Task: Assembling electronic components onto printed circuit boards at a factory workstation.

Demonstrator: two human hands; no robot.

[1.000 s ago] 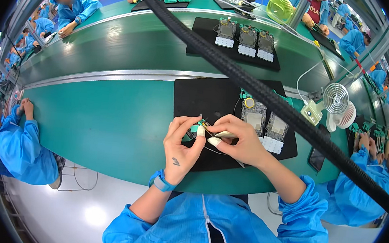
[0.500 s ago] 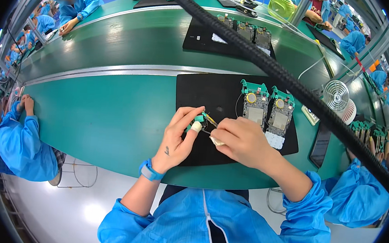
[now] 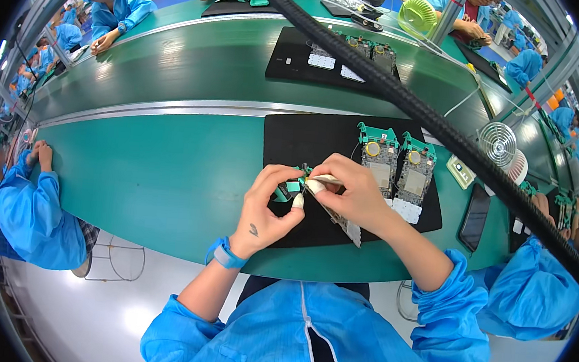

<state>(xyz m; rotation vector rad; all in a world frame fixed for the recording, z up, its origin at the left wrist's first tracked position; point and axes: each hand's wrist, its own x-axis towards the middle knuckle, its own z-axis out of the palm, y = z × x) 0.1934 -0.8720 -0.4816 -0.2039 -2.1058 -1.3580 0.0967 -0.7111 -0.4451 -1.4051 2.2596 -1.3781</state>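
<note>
Both hands over the black mat [image 3: 320,139], near its front-left part. Left hand [image 3: 268,206] grip closed, fingertips pinching a small green part [image 3: 294,186]. Right hand [image 3: 351,194] grip closed around a slim tool [image 3: 325,179], tip touching the green part; it also seems to steady a circuit board [image 3: 344,225] angled under the palm, can't tell for sure. Two more green-edged boards [image 3: 397,165] lie on the mat, just right of the hands. Small white fan [image 3: 497,144] sits on the green tabletop [image 3: 168,171], right of the mat.
</note>
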